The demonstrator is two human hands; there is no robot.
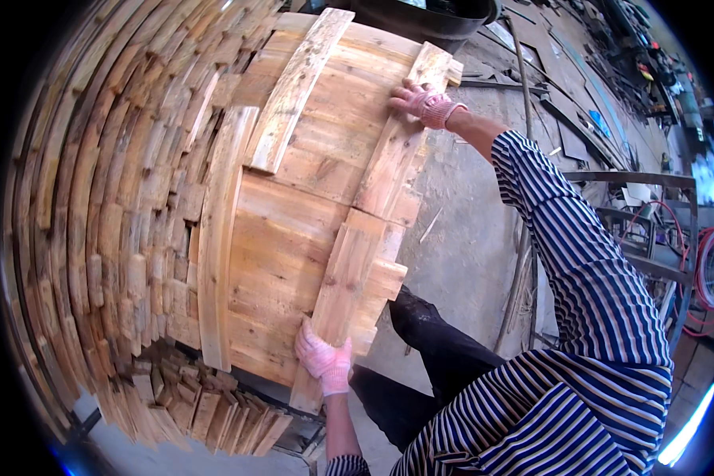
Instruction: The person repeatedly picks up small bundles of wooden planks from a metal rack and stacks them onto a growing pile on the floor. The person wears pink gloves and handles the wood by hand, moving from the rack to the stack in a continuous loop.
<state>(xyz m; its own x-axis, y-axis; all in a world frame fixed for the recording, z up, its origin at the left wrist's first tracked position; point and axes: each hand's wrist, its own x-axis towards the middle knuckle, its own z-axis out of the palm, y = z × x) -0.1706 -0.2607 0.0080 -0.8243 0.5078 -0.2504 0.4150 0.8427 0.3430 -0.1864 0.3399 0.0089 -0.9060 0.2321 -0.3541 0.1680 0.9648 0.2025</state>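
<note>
Two long boards (345, 266) lie end to end across side-by-side planks (278, 254) in our head view. On the nearer one rests our left hand (324, 362) in a pink glove, thumb apart from the fingers; we cannot tell whether they clamp the wood. Our right hand (422, 105), gloved alike, lies over the farther one with its fingers spread. Leftward we see two more boards (301, 91) on the planks, then stacked wood (127, 198); a black tub (444, 30) stands past the far end.

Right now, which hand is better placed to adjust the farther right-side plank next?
Probably the right hand: it rests on that far plank, while the left hand is at the near plank's lower end.
</note>
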